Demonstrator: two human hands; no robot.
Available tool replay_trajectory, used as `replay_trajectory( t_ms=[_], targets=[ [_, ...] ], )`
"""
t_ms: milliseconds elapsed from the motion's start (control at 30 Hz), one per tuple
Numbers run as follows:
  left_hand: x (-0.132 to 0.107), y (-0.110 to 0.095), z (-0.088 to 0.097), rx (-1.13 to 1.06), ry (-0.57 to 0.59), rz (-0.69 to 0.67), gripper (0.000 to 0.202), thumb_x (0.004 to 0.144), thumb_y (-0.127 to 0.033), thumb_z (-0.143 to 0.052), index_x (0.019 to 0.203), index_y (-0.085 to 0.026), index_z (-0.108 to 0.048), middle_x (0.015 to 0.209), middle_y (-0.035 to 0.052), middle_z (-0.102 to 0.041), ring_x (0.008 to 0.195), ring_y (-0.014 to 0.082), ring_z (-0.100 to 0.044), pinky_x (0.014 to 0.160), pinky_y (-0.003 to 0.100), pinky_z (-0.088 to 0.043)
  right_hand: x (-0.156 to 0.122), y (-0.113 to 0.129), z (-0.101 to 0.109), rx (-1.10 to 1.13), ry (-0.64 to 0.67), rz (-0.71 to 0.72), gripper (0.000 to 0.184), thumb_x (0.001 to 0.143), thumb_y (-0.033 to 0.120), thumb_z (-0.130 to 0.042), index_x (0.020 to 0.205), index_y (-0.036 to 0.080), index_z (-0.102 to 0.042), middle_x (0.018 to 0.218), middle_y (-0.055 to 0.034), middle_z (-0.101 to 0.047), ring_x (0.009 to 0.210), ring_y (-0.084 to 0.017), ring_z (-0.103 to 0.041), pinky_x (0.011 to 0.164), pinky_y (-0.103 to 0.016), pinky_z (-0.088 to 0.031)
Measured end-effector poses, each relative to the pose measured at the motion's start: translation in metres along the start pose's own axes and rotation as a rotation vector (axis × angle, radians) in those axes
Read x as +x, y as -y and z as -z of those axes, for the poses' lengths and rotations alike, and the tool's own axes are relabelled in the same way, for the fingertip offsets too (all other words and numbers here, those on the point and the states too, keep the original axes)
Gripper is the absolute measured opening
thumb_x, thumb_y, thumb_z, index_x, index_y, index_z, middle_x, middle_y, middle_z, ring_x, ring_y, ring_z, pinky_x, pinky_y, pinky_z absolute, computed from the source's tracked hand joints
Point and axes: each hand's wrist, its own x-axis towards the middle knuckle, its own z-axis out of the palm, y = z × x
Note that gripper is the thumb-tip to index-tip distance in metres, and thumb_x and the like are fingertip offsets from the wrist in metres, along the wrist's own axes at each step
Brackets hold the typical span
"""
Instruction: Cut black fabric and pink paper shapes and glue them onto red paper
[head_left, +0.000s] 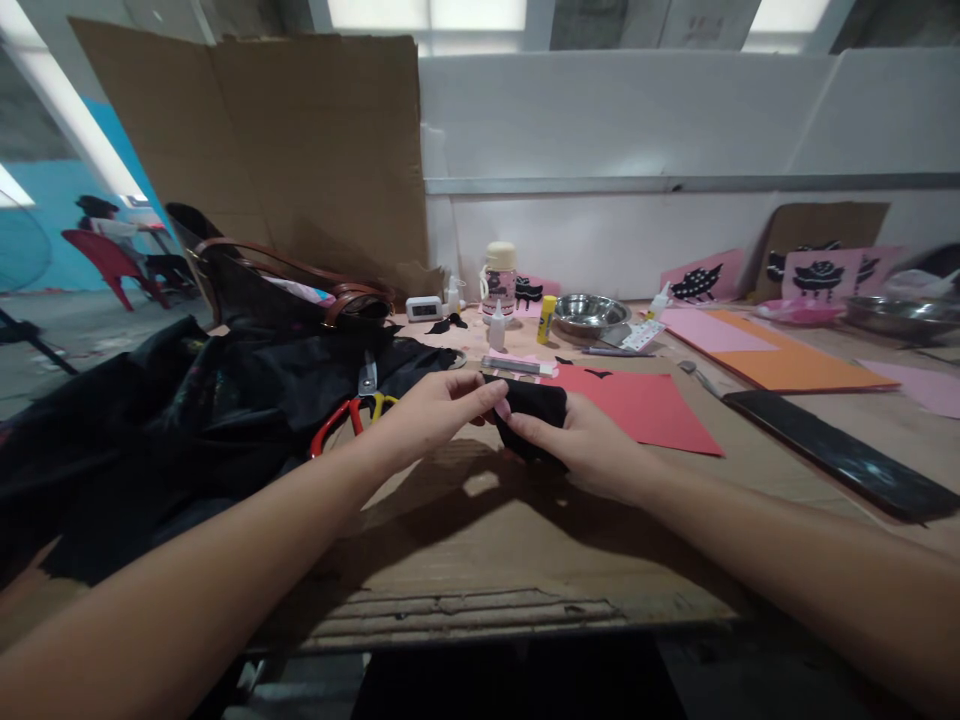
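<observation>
A small piece of black cloth is held up between my two hands, above the cardboard-topped table. My left hand pinches its left end between thumb and fingers. My right hand grips the right side, thumb across the front, and a bit of pink shows by the thumb tip. Just behind the cloth lies a red sheet of paper. Scissors with red and yellow handles rest left of my left hand, beside a heap of black fabric.
Behind are a glue stick, a small white bottle, a metal bowl and a drink bottle. Orange paper and a long black object lie right. A bag stands left. A person sits far off.
</observation>
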Motion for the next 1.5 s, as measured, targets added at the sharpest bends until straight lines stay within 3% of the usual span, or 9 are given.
replay_trajectory(
  t_ms=[167, 467, 667, 833, 1167, 1333, 1433, 1500],
  targets=[
    [-0.0008, 0.0, 0.0009, 0.013, -0.018, 0.018, 0.038, 0.076, -0.056, -0.077, 0.075, -0.02, -0.067, 0.078, 0.0016, -0.07, 0.078, 0.0186, -0.063, 0.08, 0.032, -0.049, 0.0, -0.0031, 0.0016, -0.01, -0.002, -0.014, 0.034, 0.092, 0.051, -0.065, 0.095, 0.018, -0.068, 0.082, -0.004, -0.068, 0.071, -0.018, -0.06, 0.062, -0.03, -0.047],
    [-0.0005, 0.0004, 0.0013, 0.024, -0.001, 0.007, 0.045, 0.083, -0.064, -0.067, 0.08, -0.02, -0.072, 0.086, 0.0056, -0.073, 0.086, 0.0213, -0.064, 0.088, 0.034, -0.049, 0.0, 0.0019, -0.0002, -0.032, -0.007, -0.003, 0.034, 0.093, 0.052, -0.064, 0.092, 0.019, -0.068, 0.078, -0.0021, -0.067, 0.069, -0.017, -0.057, 0.061, -0.029, -0.044],
    [-0.0011, 0.0, 0.0008, 0.028, -0.014, 0.017, 0.035, 0.079, -0.054, -0.075, 0.077, -0.02, -0.068, 0.081, 0.0018, -0.071, 0.08, 0.0186, -0.063, 0.081, 0.031, -0.048, 0.0007, -0.0021, 0.0009, -0.032, -0.002, 0.004, 0.031, 0.093, 0.049, -0.064, 0.09, 0.018, -0.067, 0.079, -0.0029, -0.067, 0.069, -0.017, -0.059, 0.062, -0.029, -0.046],
    [-0.0007, 0.0019, 0.0024, 0.04, -0.013, 0.008, 0.033, 0.084, -0.053, -0.072, 0.079, -0.02, -0.071, 0.083, 0.0032, -0.073, 0.084, 0.0197, -0.064, 0.084, 0.033, -0.048, -0.0007, 0.0002, 0.0004, -0.041, 0.006, 0.004, 0.032, 0.094, 0.051, -0.063, 0.09, 0.019, -0.067, 0.078, -0.002, -0.065, 0.068, -0.017, -0.057, 0.061, -0.029, -0.045],
    [0.0006, 0.0034, 0.0027, -0.009, 0.002, -0.015, 0.045, 0.088, -0.063, -0.063, 0.079, -0.021, -0.074, 0.086, 0.0051, -0.075, 0.084, 0.0202, -0.066, 0.088, 0.034, -0.051, 0.0001, 0.0008, 0.0002, -0.026, 0.006, 0.006, 0.035, 0.094, 0.054, -0.063, 0.091, 0.019, -0.067, 0.077, -0.0012, -0.065, 0.067, -0.016, -0.055, 0.06, -0.028, -0.044],
    [-0.0007, 0.001, 0.0028, -0.032, 0.026, 0.005, 0.033, 0.078, -0.049, -0.08, 0.088, -0.019, -0.073, 0.092, 0.0033, -0.076, 0.089, 0.0202, -0.067, 0.091, 0.034, -0.051, 0.0008, -0.0028, 0.0007, -0.002, -0.006, 0.004, 0.032, 0.093, 0.048, -0.065, 0.088, 0.017, -0.067, 0.077, -0.0021, -0.065, 0.068, -0.015, -0.056, 0.061, -0.028, -0.045],
    [-0.0008, -0.0012, 0.0028, -0.066, 0.057, 0.003, 0.035, 0.077, -0.045, -0.082, 0.097, -0.018, -0.073, 0.101, 0.0039, -0.076, 0.096, 0.0208, -0.068, 0.094, 0.035, -0.051, 0.0006, -0.0036, 0.0008, 0.034, -0.017, 0.001, 0.031, 0.092, 0.047, -0.068, 0.088, 0.016, -0.067, 0.077, -0.0023, -0.066, 0.066, -0.015, -0.057, 0.059, -0.026, -0.045],
    [-0.0016, -0.0045, 0.0029, -0.08, 0.072, -0.008, 0.031, 0.079, -0.044, -0.08, 0.094, -0.018, -0.072, 0.099, 0.0034, -0.076, 0.096, 0.0202, -0.068, 0.095, 0.034, -0.05, -0.0013, -0.001, 0.0004, 0.082, -0.021, 0.003, 0.033, 0.091, 0.049, -0.068, 0.091, 0.016, -0.066, 0.077, -0.0024, -0.068, 0.067, -0.015, -0.061, 0.06, -0.026, -0.048]
  ],
)
